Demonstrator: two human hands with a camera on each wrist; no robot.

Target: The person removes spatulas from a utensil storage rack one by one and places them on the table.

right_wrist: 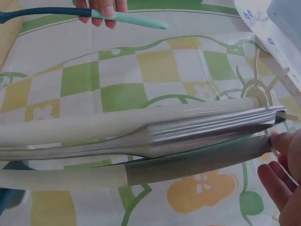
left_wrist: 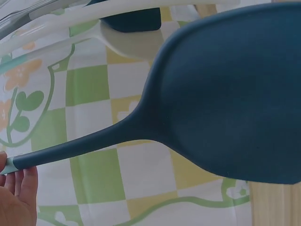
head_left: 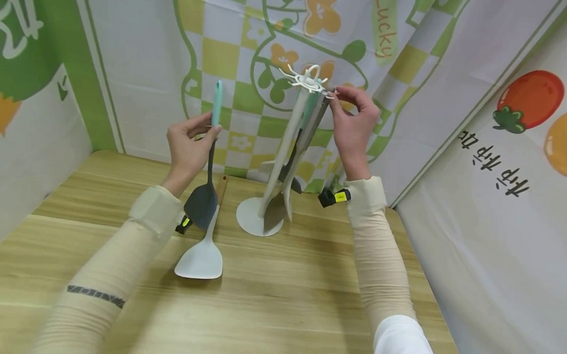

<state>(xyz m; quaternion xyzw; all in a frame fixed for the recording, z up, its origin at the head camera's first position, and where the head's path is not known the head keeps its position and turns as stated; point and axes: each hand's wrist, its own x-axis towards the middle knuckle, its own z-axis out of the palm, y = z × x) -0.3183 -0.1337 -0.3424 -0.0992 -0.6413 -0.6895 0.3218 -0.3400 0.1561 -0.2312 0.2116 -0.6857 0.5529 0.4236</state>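
Note:
In the head view my left hand (head_left: pixel 189 149) pinches the mint handle of a dark blue spatula (head_left: pixel 201 207), whose wide blade hangs downward. That blade (left_wrist: pixel 230 94) fills much of the left wrist view. To its right stands a white utensil rack (head_left: pixel 282 155) with a ring of hooks on top. My right hand (head_left: pixel 356 126) is at a hook on the right side, thumb and finger pinching the top end of a grey-handled white utensil (right_wrist: pixel 197 162). Beside that handle hangs a metal-handled utensil (right_wrist: pixel 188 129). Whether the grey handle is fully on its hook is unclear.
A white spatula (head_left: pixel 201 261) lies on the wooden table (head_left: pixel 279 304), partly behind the blue blade. Other utensils hang close around the pole, overlapping one another. A patterned cloth (head_left: pixel 230 47) backs the table, and a printed white side panel (head_left: pixel 504 230) rises at the right.

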